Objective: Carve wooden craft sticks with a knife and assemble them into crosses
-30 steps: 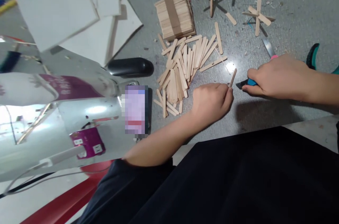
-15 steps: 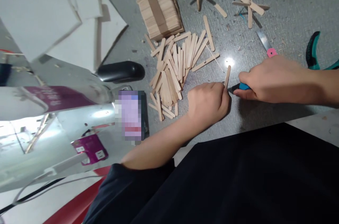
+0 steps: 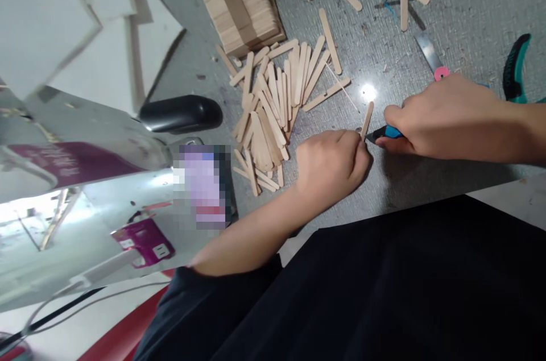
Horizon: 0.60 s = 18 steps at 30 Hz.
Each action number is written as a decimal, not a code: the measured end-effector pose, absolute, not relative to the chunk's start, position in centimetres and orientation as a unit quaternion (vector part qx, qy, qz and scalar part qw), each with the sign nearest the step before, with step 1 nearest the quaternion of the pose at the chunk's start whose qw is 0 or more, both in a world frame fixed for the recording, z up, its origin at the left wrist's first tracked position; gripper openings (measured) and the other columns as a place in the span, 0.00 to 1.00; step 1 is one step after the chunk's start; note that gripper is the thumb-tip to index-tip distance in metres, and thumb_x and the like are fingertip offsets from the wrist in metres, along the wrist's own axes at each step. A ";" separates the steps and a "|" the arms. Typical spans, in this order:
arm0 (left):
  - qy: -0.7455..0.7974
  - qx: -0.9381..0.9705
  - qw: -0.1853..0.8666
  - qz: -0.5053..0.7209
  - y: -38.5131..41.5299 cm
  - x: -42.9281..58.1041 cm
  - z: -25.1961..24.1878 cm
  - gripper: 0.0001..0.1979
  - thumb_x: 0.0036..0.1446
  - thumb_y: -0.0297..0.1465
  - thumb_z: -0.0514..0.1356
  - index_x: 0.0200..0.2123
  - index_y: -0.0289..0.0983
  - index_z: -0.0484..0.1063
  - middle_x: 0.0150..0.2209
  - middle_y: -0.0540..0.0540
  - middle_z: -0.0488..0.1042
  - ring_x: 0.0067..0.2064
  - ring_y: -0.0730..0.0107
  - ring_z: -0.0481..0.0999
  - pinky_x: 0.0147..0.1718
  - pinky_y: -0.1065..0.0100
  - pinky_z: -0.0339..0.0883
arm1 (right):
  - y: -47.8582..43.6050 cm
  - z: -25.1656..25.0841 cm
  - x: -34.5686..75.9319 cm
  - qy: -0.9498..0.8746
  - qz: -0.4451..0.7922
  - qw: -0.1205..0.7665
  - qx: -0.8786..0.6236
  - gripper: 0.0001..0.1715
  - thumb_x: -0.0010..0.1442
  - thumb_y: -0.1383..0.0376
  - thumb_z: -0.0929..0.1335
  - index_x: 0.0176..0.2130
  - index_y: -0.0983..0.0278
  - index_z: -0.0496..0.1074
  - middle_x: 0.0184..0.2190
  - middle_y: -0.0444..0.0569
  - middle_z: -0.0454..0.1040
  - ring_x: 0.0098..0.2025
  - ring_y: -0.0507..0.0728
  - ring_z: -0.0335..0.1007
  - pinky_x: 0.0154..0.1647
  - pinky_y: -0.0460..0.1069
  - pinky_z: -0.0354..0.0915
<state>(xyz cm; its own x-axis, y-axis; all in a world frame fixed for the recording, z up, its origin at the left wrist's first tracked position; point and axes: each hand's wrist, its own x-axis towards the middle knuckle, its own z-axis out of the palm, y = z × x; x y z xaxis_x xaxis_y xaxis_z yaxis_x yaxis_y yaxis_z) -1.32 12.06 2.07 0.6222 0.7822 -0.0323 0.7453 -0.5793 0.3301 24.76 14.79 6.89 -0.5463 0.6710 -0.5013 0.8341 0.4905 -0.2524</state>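
Head view. Left hand [image 3: 330,165] pinches a short wooden stick [image 3: 367,118], held tilted on the grey tabletop [image 3: 469,8] just right of the loose stick pile [image 3: 277,105]. Right hand [image 3: 443,119] grips a blue-handled tool [image 3: 386,133], its dark tip touching the stick's lower end. Print on the purple labels [image 3: 147,239] at left is too blurred to read.
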 end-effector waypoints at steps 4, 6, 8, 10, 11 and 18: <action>0.430 0.882 0.172 0.084 12.0 -1.4 2.0 0.18 0.76 0.32 0.57 0.29 0.41 0.71 0.26 0.44 0.76 0.28 0.62 0.72 0.31 0.56 0.48 | 15.0 6.8 24.6 0.845 -0.252 0.131 0.453 0.37 0.83 0.37 0.64 0.48 0.62 0.85 0.24 0.53 0.77 0.36 0.68 0.79 0.50 0.61 0.67; 0.432 0.878 0.180 0.100 11.9 -1.3 2.1 0.18 0.76 0.32 0.56 0.29 0.41 0.70 0.26 0.44 0.76 0.28 0.62 0.73 0.31 0.57 0.50 | 15.0 6.9 24.4 0.845 -0.250 0.136 0.454 0.37 0.82 0.36 0.65 0.44 0.62 0.84 0.20 0.51 0.72 0.32 0.68 0.76 0.46 0.59 0.66; 0.441 0.868 0.196 0.114 11.8 -1.3 2.2 0.18 0.77 0.33 0.57 0.30 0.41 0.73 0.26 0.44 0.77 0.28 0.62 0.75 0.31 0.57 0.53 | 15.1 7.0 24.4 0.841 -0.249 0.141 0.459 0.36 0.82 0.37 0.65 0.43 0.62 0.84 0.19 0.51 0.70 0.31 0.68 0.75 0.44 0.58 0.62; 0.460 0.849 0.223 0.131 11.6 -1.3 2.3 0.18 0.79 0.35 0.57 0.33 0.40 0.76 0.27 0.45 0.80 0.29 0.62 0.77 0.32 0.58 0.59 | 15.3 6.9 24.6 0.836 -0.260 0.133 0.464 0.35 0.82 0.38 0.67 0.42 0.62 0.84 0.18 0.50 0.68 0.31 0.67 0.75 0.43 0.58 0.59; 0.471 0.836 0.242 0.141 11.5 -1.4 2.4 0.18 0.80 0.36 0.58 0.35 0.40 0.78 0.28 0.45 0.81 0.29 0.62 0.78 0.32 0.58 0.62 | 15.4 6.8 24.7 0.833 -0.273 0.120 0.466 0.34 0.81 0.37 0.68 0.41 0.62 0.83 0.18 0.49 0.67 0.31 0.66 0.74 0.43 0.57 0.58; 0.519 0.756 0.335 0.216 11.1 -1.7 1.8 0.12 0.81 0.35 0.62 0.58 0.39 0.82 0.34 0.49 0.86 0.34 0.65 0.85 0.37 0.62 0.74 | 16.2 6.7 25.7 0.795 -0.367 0.075 0.477 0.34 0.83 0.38 0.67 0.39 0.60 0.80 0.20 0.46 0.67 0.30 0.61 0.70 0.41 0.56 0.54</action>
<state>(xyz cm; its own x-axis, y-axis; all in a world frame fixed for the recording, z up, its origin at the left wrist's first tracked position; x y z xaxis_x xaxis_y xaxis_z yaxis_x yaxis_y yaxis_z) -1.68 11.09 1.81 0.3676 0.9298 -0.0209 0.6403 -0.2367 0.7308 25.67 16.22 6.72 -0.5328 0.7035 -0.4703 0.8140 0.2740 -0.5122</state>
